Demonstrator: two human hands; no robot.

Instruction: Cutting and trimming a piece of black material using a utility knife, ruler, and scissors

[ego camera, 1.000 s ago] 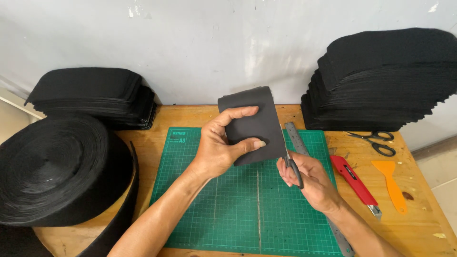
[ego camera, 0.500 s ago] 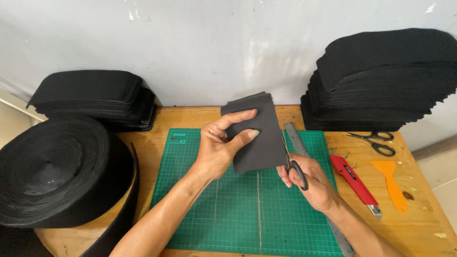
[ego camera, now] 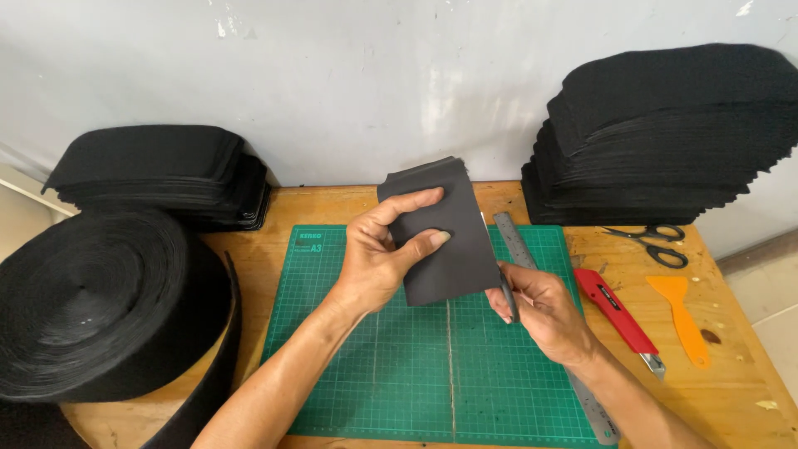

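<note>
My left hand [ego camera: 378, 258] holds a dark grey rectangular piece of felt-like fabric [ego camera: 445, 237] up over the green cutting mat [ego camera: 382, 374], thumb and fingers pinching its left side. My right hand [ego camera: 540, 312] grips a pair of black scissors [ego camera: 507, 295] at the fabric's lower right edge; the blades are mostly hidden behind the piece. A metal ruler [ego camera: 515, 241] lies along the mat's right side, running under my right hand.
A big roll of black strip [ego camera: 91, 299] fills the left. Stacks of black cut pieces sit at the back left [ego camera: 158, 170] and back right [ego camera: 673, 133]. Right of the mat lie a red utility knife [ego camera: 619, 312], an orange scraper [ego camera: 682, 316] and spare scissors [ego camera: 652, 241].
The fabric piece has turned slightly clockwise and shifted right in my left hand. My right hand with the scissors has moved down along the piece's right edge to its lower corner.
</note>
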